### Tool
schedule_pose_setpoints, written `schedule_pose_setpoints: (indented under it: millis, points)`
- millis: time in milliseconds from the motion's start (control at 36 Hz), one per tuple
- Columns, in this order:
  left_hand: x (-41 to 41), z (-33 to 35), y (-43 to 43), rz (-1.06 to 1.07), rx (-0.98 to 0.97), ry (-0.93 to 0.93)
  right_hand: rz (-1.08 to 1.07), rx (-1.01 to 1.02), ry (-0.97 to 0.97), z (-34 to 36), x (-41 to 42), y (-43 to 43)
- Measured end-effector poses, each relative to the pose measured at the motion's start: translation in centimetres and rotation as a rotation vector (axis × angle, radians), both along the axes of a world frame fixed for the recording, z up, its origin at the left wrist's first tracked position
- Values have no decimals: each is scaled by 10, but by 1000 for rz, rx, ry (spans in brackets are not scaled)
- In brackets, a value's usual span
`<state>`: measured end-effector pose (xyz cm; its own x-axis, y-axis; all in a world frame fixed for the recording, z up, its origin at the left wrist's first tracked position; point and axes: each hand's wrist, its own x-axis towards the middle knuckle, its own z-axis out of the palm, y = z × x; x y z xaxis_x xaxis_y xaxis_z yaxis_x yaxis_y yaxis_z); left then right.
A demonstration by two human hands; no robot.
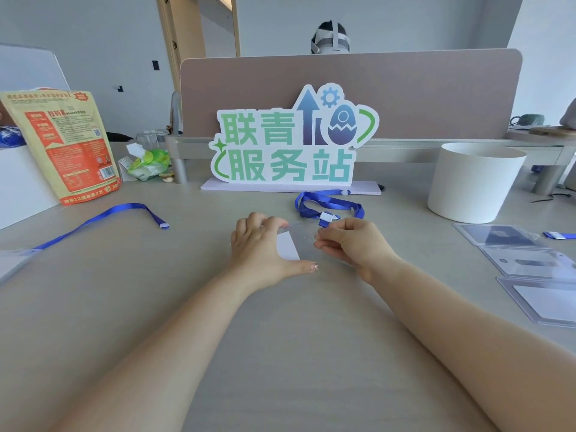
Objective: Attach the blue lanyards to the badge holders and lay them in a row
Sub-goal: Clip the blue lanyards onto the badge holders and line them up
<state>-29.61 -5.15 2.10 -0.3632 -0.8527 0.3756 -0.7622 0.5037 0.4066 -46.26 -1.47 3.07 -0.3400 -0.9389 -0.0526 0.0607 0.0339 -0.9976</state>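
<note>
Head view, the only camera: left hand [258, 244] spans a clear badge holder [291, 246] lying on the desk [280, 322], fingers curled over its far edge and thumb along its near edge, gripping it. Right hand [349, 244] pinches the holder's right edge with curled fingertips. Just beyond that hand lies a coiled blue lanyard [330, 204], its white clip [327, 217] near the holder's far right corner but, as far as can be judged, not yet fastened. At far left a second lanyard [103, 216] stretches across the desk to a holder at the frame edge [12, 260]; that pair appears joined, so 1 unit is assessed as done. At right, 3 spare holders [530, 263] lie overlapping, with a blue strap end [561, 235] beside the farthest; whether it is attached cannot be told. Assessment: unit 2 in hand, at least 2 more outstanding, row barely begun.
</note>
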Motion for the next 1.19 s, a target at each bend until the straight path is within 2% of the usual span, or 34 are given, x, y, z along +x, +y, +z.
schedule_pose_setpoints:
  millis: [278, 500, 611, 778, 1111, 1194]
  points:
    - [0, -1, -2, 2, 7, 34, 8, -49, -6, 1, 2, 1]
    - [0, -3, -3, 0, 5, 14, 67, -37, -120, 4, 5, 4]
    - [1, -4, -6, -18, -68, 0, 102, -39, -173, 5, 6, 6]
    - [-1, -6, -6, -81, -173, 73, 143, -57, -267, 5, 4, 6]
    - [0, -12, -6, -169, -125, 124, 122, -49, -263, 2, 3, 7]
    - [1, -15, -8, -221, -47, 138, 110, -31, -277, 2, 1, 6]
